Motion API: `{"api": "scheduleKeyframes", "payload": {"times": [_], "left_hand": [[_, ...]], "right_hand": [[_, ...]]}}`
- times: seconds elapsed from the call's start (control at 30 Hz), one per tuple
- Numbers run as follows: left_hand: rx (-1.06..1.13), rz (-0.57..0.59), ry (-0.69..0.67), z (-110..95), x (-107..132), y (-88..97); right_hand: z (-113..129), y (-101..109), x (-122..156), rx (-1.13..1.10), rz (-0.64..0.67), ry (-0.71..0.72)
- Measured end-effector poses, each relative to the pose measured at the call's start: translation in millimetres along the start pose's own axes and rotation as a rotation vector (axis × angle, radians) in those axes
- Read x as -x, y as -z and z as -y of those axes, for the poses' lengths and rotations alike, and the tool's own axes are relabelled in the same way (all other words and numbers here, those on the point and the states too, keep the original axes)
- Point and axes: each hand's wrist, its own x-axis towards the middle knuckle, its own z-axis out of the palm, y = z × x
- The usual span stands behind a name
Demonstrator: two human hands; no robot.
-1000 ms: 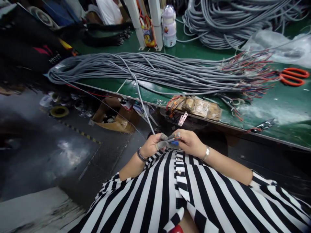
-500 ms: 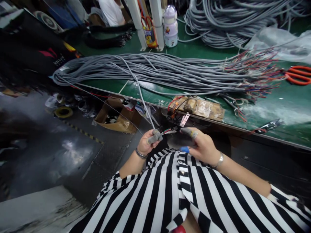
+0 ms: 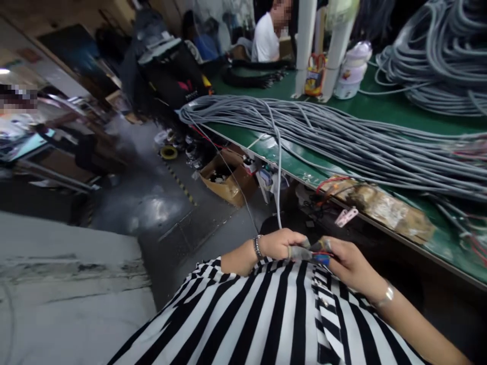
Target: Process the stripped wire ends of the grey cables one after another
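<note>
My left hand (image 3: 279, 245) is closed around the end of a grey cable (image 3: 279, 177) that runs up from my lap to the bench. My right hand (image 3: 348, 261) pinches the thin coloured wires at that cable's end, right against the left hand. Both hands wear grey finger cots, and one right fingertip is blue. They sit close to my striped shirt, below the front edge of the green bench (image 3: 380, 109).
A long bundle of grey cables (image 3: 342, 134) lies across the bench, with a larger coil (image 3: 437, 66) at the far right. A taped brown block (image 3: 384, 208) sits on the bench edge. A cardboard box (image 3: 228, 180) stands on the floor. A person in white (image 3: 268, 38) sits far back.
My hands parted half a second ago, then came back together on the cable end. The view has swung left and up, showing more floor and the room behind.
</note>
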Motion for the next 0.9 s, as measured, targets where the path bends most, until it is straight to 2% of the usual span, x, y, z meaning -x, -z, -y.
{"api": "scheduleKeyframes", "payload": {"times": [0.07,0.13,0.17,0.23,0.27,0.3,0.37,0.47,0.53,0.77,0.9], "left_hand": [[-0.032,0.019,-0.059,-2,-3,-2.4],[-0.002,0.044,-0.139,0,-5,-3.7],[0.024,0.055,-0.174,3,-5,-3.2],[0.052,0.028,-0.23,10,-4,-0.3],[0.032,-0.008,-0.257,13,-4,1.5],[-0.019,-0.06,-0.284,15,-4,3.1],[-0.198,-0.165,-0.332,17,-6,4.9],[-0.447,-0.261,-0.349,15,-17,4.5],[-0.519,-0.302,-0.349,13,-25,3.1],[-0.756,-0.319,-0.425,10,-38,-3.8],[-0.726,-0.346,-0.386,11,-41,-4.9]], "right_hand": [[-2,0,6,-0.164,0.087,-0.107],[-11,3,15,-0.345,0.044,-0.303],[-17,5,21,-0.429,-0.071,-0.428],[-31,10,32,-0.558,-0.402,-0.63],[-37,13,38,-0.584,-0.53,-0.683],[-42,15,43,-0.584,-0.601,-0.709],[-45,17,51,-0.533,-0.572,-0.713],[-44,14,53,-0.454,-0.425,-0.694],[-44,11,49,-0.459,-0.421,-0.665],[-38,10,35,-0.505,-0.264,-0.599],[-36,15,35,-0.393,-0.248,-0.511]]}}
